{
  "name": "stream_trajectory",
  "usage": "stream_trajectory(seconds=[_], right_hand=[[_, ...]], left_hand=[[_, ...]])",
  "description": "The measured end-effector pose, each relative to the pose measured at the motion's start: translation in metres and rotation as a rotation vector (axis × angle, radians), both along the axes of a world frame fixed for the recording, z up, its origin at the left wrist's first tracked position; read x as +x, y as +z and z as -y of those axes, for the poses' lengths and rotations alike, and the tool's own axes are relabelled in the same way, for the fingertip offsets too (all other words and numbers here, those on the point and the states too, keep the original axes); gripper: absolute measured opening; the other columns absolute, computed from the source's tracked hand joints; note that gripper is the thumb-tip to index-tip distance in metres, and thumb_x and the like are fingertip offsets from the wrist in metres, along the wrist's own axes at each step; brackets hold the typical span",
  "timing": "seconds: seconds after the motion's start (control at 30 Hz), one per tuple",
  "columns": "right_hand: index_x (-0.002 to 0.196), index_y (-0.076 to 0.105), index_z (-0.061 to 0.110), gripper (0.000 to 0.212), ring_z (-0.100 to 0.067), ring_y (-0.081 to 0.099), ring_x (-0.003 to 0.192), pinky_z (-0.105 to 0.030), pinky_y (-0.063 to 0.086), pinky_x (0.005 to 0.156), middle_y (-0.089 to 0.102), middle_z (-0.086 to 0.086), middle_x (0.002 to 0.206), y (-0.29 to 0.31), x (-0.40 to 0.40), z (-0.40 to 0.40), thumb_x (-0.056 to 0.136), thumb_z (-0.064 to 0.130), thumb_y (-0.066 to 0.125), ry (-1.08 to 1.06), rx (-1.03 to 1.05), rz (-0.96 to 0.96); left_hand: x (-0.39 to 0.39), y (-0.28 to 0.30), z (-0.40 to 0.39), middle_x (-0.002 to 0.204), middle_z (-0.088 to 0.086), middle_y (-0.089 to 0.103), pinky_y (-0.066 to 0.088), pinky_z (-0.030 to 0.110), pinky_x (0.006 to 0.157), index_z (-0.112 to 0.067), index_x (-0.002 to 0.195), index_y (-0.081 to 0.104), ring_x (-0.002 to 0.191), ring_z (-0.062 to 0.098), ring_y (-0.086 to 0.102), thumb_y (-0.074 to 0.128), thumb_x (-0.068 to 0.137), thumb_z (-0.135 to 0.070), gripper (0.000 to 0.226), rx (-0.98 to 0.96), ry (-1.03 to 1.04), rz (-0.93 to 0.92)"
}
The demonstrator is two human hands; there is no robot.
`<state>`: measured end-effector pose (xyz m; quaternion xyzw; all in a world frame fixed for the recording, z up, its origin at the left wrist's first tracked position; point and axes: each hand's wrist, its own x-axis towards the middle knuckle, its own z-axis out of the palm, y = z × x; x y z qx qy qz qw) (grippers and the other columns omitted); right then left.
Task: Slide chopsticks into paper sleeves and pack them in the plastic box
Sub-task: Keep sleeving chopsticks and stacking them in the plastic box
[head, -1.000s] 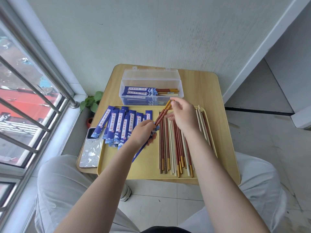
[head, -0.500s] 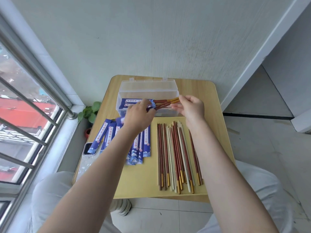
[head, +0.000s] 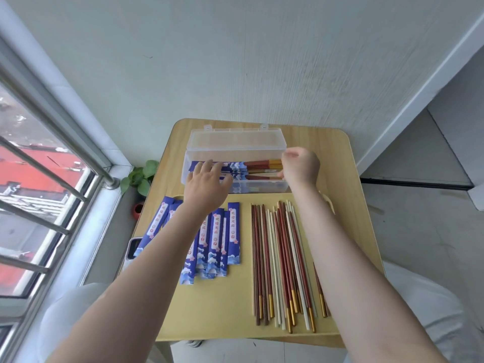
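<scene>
A clear plastic box (head: 235,166) stands open at the far side of the wooden table (head: 340,179), with its lid tilted back toward the wall. Inside it lie the sleeved chopsticks (head: 251,167), stacked with their long axis running left to right. The blue paper ends point to the left and the bare red and gold ends point to the right.

The left hand (head: 207,184) reaches over the near wall of the box, and its fingers are straight and spread, resting on the blue sleeves at the left part of the stack. The right hand (head: 301,166) is at the right end of the box, and its fingers are curled near the gold tips of the chopsticks. I cannot tell if they pinch a chopstick or only touch it.

On the yellow tray (head: 222,310), nearer to the person, the empty paper sleeves (head: 217,237) lie in a loose fan on the left. Their long axis runs near to far. The loose chopsticks (head: 280,258), red, brown and white, lie on the right side of the tray, also near to far, with the gold ends toward the person.

A phone (head: 131,251) lies at the left edge of the table, partly under the sleeves. A small green plant (head: 140,176) stands on the floor by the window.
</scene>
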<state>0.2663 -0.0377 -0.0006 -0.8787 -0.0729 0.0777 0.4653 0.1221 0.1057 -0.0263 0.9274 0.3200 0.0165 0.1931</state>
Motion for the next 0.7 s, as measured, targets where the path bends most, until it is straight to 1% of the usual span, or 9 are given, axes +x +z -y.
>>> stream_trajectory(seconds=[0.07,0.13,0.23,0.3,0.4,0.47,0.57,0.63,0.7], right_hand=[[0.114,0.071,0.009,0.026,-0.022,0.067,0.094,-0.026,0.051,0.078,0.067,-0.007,0.114,0.002,0.001,0.001,0.098,0.010,0.051,0.054,-0.149,0.216],[0.110,0.072,0.009,0.024,-0.020,0.062,0.097,-0.023,0.043,0.078,0.067,-0.006,0.114,0.005,-0.001,-0.001,0.098,0.008,0.052,0.206,-0.208,0.359],[0.087,0.072,0.011,0.025,-0.017,0.062,0.081,-0.028,0.048,0.076,0.071,-0.002,0.091,0.003,-0.014,-0.014,0.099,0.014,0.051,0.607,-0.308,0.300],[0.068,0.057,0.012,0.037,-0.018,0.050,0.062,-0.031,0.041,0.062,0.056,-0.001,0.067,-0.001,-0.023,-0.021,0.101,0.026,0.050,0.786,-0.445,0.170],[0.062,0.042,0.015,0.048,-0.019,0.039,0.055,-0.033,0.030,0.056,0.041,-0.002,0.060,-0.004,-0.027,-0.025,0.105,0.037,0.044,0.824,-0.557,0.156],[0.062,0.043,0.015,0.049,-0.018,0.040,0.055,-0.032,0.031,0.055,0.042,-0.002,0.061,-0.002,-0.028,-0.025,0.105,0.038,0.043,0.825,-0.579,0.203],[0.060,0.045,0.015,0.049,-0.015,0.040,0.056,-0.032,0.029,0.055,0.042,0.000,0.066,-0.004,-0.028,-0.023,0.102,0.039,0.047,0.810,-0.562,0.264],[0.062,0.043,0.016,0.048,-0.018,0.040,0.059,-0.032,0.029,0.055,0.041,0.000,0.065,-0.005,-0.030,-0.022,0.101,0.043,0.047,0.832,-0.602,0.208],[0.067,0.045,0.016,0.047,-0.020,0.044,0.062,-0.033,0.031,0.057,0.043,-0.001,0.066,-0.005,-0.032,-0.022,0.100,0.049,0.045,0.839,-0.648,0.135]], left_hand=[[0.001,-0.001,-0.002,0.158,0.005,0.034,0.022,0.044,0.117,-0.018,0.149,0.040,0.147,0.025,0.025,0.033,0.103,-0.044,0.053,0.025,0.017,-0.014],[0.001,-0.002,-0.004,0.155,0.007,0.037,0.027,0.045,0.114,-0.017,0.146,0.043,0.143,0.026,0.029,0.033,0.103,-0.042,0.051,0.069,0.042,-0.022],[0.001,-0.002,-0.009,0.144,0.009,0.048,0.035,0.042,0.106,-0.017,0.141,0.050,0.133,0.027,0.040,0.032,0.103,-0.042,0.049,0.093,0.049,-0.082],[0.001,0.001,-0.010,0.131,0.010,0.056,0.040,0.040,0.099,-0.017,0.133,0.057,0.121,0.028,0.049,0.030,0.103,-0.042,0.048,0.111,0.028,-0.119],[0.002,0.006,-0.011,0.118,0.010,0.056,0.041,0.039,0.092,-0.015,0.123,0.064,0.111,0.027,0.050,0.029,0.103,-0.038,0.045,0.116,0.018,-0.125],[0.001,0.008,-0.010,0.114,0.011,0.054,0.041,0.039,0.091,-0.012,0.115,0.065,0.109,0.027,0.047,0.032,0.103,-0.035,0.042,0.146,0.038,-0.082],[-0.005,0.014,-0.004,0.105,0.010,0.053,0.042,0.037,0.085,-0.007,0.099,0.062,0.095,0.025,0.047,0.037,0.102,-0.026,0.032,0.204,0.064,-0.037],[-0.008,0.018,0.002,0.094,0.007,0.055,0.047,0.035,0.081,-0.005,0.095,0.062,0.094,0.025,0.052,0.038,0.103,-0.020,0.030,0.220,0.055,-0.067],[-0.010,0.022,0.004,0.092,0.005,0.058,0.051,0.033,0.078,-0.005,0.099,0.065,0.097,0.024,0.055,0.038,0.105,-0.019,0.031,0.248,0.026,-0.082]])
